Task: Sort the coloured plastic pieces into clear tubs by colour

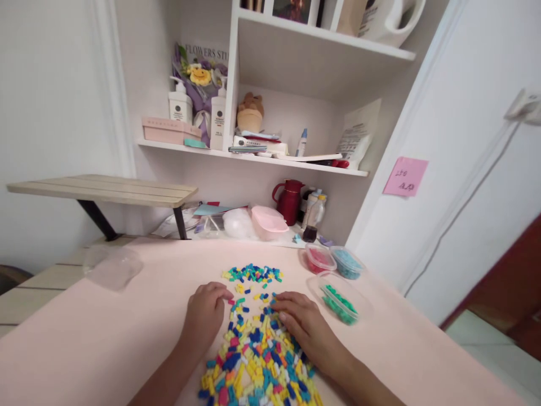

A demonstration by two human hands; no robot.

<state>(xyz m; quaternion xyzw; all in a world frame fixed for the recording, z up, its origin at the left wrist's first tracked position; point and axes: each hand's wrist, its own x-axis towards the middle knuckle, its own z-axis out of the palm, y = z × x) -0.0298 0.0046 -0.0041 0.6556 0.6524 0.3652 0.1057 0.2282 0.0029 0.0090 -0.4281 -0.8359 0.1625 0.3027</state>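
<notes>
A large pile of small building bricks (257, 361) in yellow, blue, teal, pink and white covers the front middle of the pink tabletop. Behind it lies a smaller heap of bricks (253, 273), mostly teal, blue and yellow, with loose ones scattered between. My left hand (206, 313) rests left of these, fingers bent and thumb apart, the fingertips beside a small pink-red brick (231, 302). On the right, my right hand (304, 324) lies palm down with fingers stretched over the pile's upper right edge, touching some bricks. Whatever is under its palm is hidden.
To the right stand clear tubs of red pieces (320, 259), light blue pieces (347, 263) and green pieces (340, 303). A clear plastic container (113, 268) sits at the left. Behind are a pink bowl (269, 221), a red jug (291, 202) and a small wooden stand (105, 189).
</notes>
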